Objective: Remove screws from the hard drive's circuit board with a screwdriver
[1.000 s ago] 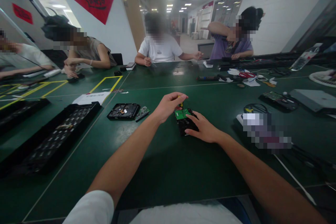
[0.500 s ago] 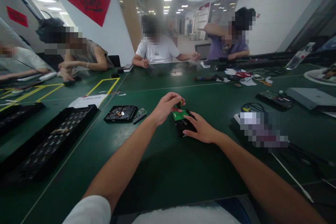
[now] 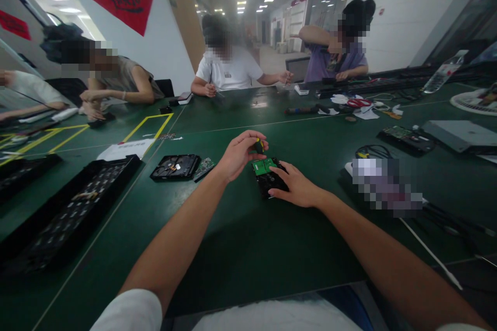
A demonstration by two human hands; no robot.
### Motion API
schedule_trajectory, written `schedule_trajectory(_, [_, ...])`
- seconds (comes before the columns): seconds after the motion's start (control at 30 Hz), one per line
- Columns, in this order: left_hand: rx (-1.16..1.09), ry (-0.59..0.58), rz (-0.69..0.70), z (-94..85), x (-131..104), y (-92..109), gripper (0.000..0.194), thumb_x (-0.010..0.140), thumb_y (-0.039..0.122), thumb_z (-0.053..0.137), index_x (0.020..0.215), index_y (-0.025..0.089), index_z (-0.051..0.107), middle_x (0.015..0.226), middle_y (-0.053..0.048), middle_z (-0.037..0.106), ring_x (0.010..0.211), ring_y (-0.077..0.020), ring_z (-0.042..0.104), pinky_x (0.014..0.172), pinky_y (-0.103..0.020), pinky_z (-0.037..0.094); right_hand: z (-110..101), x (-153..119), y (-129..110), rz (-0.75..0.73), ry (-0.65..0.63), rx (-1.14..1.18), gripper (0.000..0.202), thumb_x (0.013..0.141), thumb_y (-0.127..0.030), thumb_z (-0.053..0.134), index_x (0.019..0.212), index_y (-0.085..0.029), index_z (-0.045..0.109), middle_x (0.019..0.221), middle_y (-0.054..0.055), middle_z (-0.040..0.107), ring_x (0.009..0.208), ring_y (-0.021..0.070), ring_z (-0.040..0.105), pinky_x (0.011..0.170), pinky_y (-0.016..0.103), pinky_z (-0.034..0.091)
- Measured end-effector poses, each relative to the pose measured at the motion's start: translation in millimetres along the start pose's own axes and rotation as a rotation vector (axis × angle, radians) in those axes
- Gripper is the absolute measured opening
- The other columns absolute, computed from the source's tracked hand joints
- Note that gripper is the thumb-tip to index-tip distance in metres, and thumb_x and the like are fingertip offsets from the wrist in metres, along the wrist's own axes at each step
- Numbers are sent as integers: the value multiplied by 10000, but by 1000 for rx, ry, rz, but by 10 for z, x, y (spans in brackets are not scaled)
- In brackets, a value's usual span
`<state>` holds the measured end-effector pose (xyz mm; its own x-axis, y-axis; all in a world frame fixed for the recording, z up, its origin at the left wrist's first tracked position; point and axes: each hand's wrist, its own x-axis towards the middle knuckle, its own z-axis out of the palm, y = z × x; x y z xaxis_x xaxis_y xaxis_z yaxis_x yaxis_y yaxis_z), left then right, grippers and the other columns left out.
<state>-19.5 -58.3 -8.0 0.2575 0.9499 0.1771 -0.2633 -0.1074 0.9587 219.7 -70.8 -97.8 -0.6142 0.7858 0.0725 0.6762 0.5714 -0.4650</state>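
Observation:
A hard drive (image 3: 271,187) lies on the green table in front of me, its green circuit board (image 3: 263,166) facing up at the far end. My left hand (image 3: 244,154) is closed around the black-and-yellow handle of a screwdriver (image 3: 260,146), just above the board's far edge. Fingers hide most of the tool, and I cannot make out its tip. My right hand (image 3: 297,186) grips the drive from the right, fingers across its top and thumb near the close edge. To the left lie another drive (image 3: 174,167), opened, and a loose circuit board (image 3: 204,168).
A long black tray (image 3: 73,212) stands at left, beside a white paper (image 3: 124,150). On the right are a drive (image 3: 406,139), a grey box (image 3: 458,134), cables (image 3: 375,152) and a water bottle (image 3: 444,72). Several people sit across the table.
My left hand has risen slightly with the screwdriver, and more of the handle shows. My right hand stays on the drive. The whole view has shifted a little.

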Motion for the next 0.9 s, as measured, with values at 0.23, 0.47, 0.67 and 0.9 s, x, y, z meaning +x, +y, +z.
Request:
schedule_trajectory(0.23, [48, -10, 33, 47, -20, -7, 233, 893, 400, 720, 952, 177, 687, 1027, -71, 689, 957, -185, 649, 730, -285, 574, -8, 11, -31, 6, -1, -10, 921, 909, -823, 507, 1620, -251, 384, 1707, 179, 254, 1567, 446, 236, 1254, 643, 254])
schedule_trajectory(0.47, [228, 42, 70, -9, 2, -57, 307, 861, 486, 767, 961, 196, 753, 1032, -63, 709, 871, -158, 620, 656, -241, 501, 8, 6, -16, -24, 31, -17, 905, 917, -814, 504, 1610, -242, 395, 1695, 189, 275, 1563, 431, 255, 1256, 637, 251])
schedule_trajectory(0.67, [233, 21, 32, 2, -9, -31, 352, 867, 486, 769, 1047, 186, 728, 977, -57, 689, 858, -158, 628, 673, -256, 513, -14, 3, -33, -11, 13, -11, 930, 919, -811, 501, 1626, -227, 345, 1695, 193, 277, 1566, 426, 251, 1262, 633, 240])
schedule_trajectory(0.9, [94, 15, 11, 53, -30, -4, 325, 871, 416, 782, 1014, 168, 627, 1034, -88, 697, 975, -203, 679, 707, -281, 558, 26, 34, 10, -57, 57, 18, 1030, 913, -800, 531, 1671, -205, 166, 1685, 182, 313, 1571, 399, 250, 1273, 632, 223])
